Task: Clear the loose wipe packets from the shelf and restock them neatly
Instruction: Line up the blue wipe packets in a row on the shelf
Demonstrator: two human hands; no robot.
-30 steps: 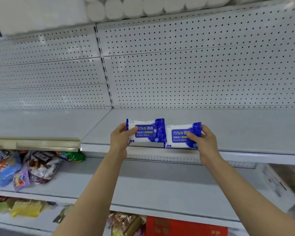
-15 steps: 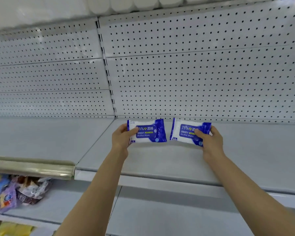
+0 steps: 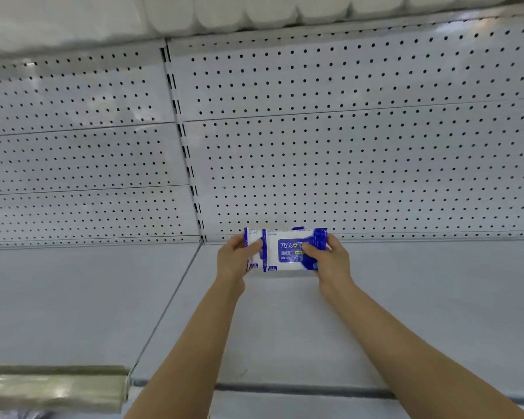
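Two blue-and-white alcohol wipe packets stand upright on the grey shelf (image 3: 406, 297), close to the pegboard back wall. The front wipe packet (image 3: 288, 252) overlaps the rear wipe packet (image 3: 254, 237), of which only the left edge shows. My left hand (image 3: 235, 261) grips the left end of the pair, thumb across the front. My right hand (image 3: 330, 261) grips the right end of the front packet, thumb over its label.
A perforated white pegboard (image 3: 345, 161) backs the shelf. White paper rolls (image 3: 254, 10) fill the shelf above. A clear plastic price strip (image 3: 52, 388) runs along the front edge of the neighbouring shelf at lower left. A seam (image 3: 170, 303) divides the two shelf boards.
Both hands carried the packets from the shelf's front toward the back wall and brought them together; the right packet now overlaps the left one.
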